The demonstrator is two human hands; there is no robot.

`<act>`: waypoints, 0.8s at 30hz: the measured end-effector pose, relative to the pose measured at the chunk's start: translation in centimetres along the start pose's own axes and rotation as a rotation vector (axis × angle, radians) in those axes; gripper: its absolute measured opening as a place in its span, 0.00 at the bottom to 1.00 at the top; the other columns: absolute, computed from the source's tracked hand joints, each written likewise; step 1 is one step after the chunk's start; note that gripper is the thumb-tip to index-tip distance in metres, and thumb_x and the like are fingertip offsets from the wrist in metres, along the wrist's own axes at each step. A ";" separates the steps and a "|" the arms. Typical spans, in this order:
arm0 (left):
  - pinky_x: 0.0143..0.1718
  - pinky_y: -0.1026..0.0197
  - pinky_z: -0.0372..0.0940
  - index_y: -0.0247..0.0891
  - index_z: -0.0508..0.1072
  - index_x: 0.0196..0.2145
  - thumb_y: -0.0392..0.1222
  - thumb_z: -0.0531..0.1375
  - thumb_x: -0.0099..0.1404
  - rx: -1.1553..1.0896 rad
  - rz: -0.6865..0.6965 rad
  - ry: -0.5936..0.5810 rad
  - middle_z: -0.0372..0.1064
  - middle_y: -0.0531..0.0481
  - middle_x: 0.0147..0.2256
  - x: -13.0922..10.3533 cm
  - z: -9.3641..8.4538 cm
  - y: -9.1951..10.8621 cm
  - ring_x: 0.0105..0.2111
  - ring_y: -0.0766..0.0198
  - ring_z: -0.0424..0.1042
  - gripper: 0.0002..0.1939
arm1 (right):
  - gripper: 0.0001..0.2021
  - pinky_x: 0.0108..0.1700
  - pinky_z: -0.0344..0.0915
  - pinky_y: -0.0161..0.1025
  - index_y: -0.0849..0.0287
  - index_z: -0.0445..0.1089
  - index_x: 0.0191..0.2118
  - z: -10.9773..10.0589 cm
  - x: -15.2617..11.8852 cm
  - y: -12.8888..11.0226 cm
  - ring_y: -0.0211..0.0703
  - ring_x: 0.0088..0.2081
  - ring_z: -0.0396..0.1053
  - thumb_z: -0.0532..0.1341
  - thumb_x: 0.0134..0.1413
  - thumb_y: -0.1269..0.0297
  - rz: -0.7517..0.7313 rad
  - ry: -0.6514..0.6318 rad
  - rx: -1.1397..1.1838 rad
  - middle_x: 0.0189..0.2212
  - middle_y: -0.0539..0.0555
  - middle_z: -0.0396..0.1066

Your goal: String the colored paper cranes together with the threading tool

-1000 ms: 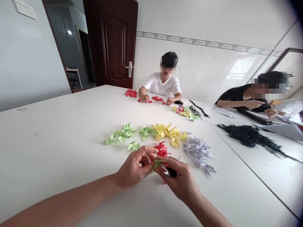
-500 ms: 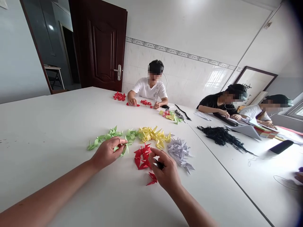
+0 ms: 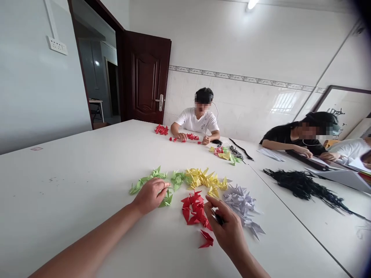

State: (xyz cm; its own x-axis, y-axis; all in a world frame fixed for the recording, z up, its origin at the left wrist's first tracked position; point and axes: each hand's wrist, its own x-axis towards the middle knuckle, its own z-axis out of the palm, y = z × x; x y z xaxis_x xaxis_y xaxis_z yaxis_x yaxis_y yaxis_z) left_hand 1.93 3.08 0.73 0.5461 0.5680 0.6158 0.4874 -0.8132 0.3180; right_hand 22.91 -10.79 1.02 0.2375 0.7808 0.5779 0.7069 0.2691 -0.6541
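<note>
My left hand (image 3: pixel 153 194) is closed in a pinch at the green paper cranes (image 3: pixel 145 181); what its fingertips hold is too small to make out. My right hand (image 3: pixel 227 223) curls around a small dark tool (image 3: pixel 218 217), just right of the red paper cranes (image 3: pixel 193 208). One red crane (image 3: pixel 206 238) lies apart, nearer to me. Yellow cranes (image 3: pixel 203 178) sit behind the red ones, and pale lilac cranes (image 3: pixel 240 200) lie beyond my right hand.
Across the white table (image 3: pixel 95 181) a person in a white shirt (image 3: pixel 199 121) handles red pieces. A mixed bundle of cranes (image 3: pixel 227 154) and a heap of black cords (image 3: pixel 304 185) lie farther back. At the right, a person in black (image 3: pixel 285 135) leans over papers.
The whole view has swung left and up, so the table and people appear farther right and lower. Both hands keep nearly the same places beside the cranes.
</note>
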 end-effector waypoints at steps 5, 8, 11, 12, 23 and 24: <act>0.39 0.59 0.68 0.37 0.74 0.36 0.35 0.52 0.61 -0.050 -0.035 0.048 0.74 0.47 0.35 -0.1 -0.4 0.1 0.37 0.62 0.71 0.11 | 0.14 0.22 0.60 0.32 0.59 0.69 0.41 0.2 -0.1 0.4 0.33 0.19 0.56 0.55 0.53 0.58 0.002 0.038 -0.009 0.26 0.50 0.68; 0.37 0.61 0.68 0.37 0.73 0.35 0.34 0.52 0.61 -0.056 -0.029 0.101 0.73 0.47 0.34 0.1 -1.1 -0.2 0.36 0.63 0.71 0.10 | 0.14 0.22 0.60 0.32 0.59 0.69 0.41 0.3 -0.2 0.5 0.33 0.19 0.57 0.56 0.53 0.57 -0.010 0.048 -0.010 0.26 0.50 0.68; 0.37 0.61 0.67 0.37 0.73 0.33 0.34 0.51 0.62 -0.011 -0.014 0.184 0.73 0.47 0.33 0.4 -2.1 -1.1 0.35 0.63 0.70 0.11 | 0.14 0.23 0.62 0.32 0.58 0.69 0.41 0.2 -0.2 0.6 0.34 0.19 0.59 0.56 0.53 0.57 -0.017 0.049 -0.026 0.25 0.50 0.69; 0.38 0.60 0.67 0.37 0.73 0.33 0.34 0.51 0.62 0.018 -0.024 0.210 0.72 0.47 0.33 0.5 -2.5 -1.6 0.36 0.62 0.70 0.11 | 0.14 0.23 0.62 0.32 0.58 0.69 0.41 0.1 -0.2 0.6 0.34 0.19 0.59 0.55 0.52 0.57 -0.011 0.049 -0.036 0.24 0.49 0.69; 0.45 0.55 0.62 0.41 0.75 0.39 0.38 0.55 0.58 0.207 -0.245 0.012 0.72 0.48 0.40 1.8 -3.0 -4.2 0.43 0.57 0.66 0.12 | 0.16 0.29 0.65 0.34 0.55 0.71 0.41 -0.3 0.0 1.0 0.36 0.21 0.64 0.55 0.51 0.52 0.080 0.061 -0.117 0.25 0.49 0.71; 0.45 0.55 0.62 0.41 0.75 0.39 0.38 0.55 0.58 0.209 -0.252 -0.026 0.73 0.49 0.40 2.0 -2.9 -4.1 0.43 0.57 0.67 0.12 | 0.16 0.30 0.65 0.34 0.55 0.71 0.40 -0.4 0.0 1.2 0.37 0.22 0.65 0.55 0.51 0.52 0.083 0.066 -0.124 0.25 0.49 0.71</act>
State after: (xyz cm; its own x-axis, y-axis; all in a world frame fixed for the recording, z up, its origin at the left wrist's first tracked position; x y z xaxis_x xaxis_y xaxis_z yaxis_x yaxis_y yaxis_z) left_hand -0.94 7.20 2.78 0.4066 0.7531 0.5172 0.7372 -0.6048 0.3011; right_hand 24.03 -10.68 0.47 0.3392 0.7577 0.5575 0.7588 0.1299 -0.6382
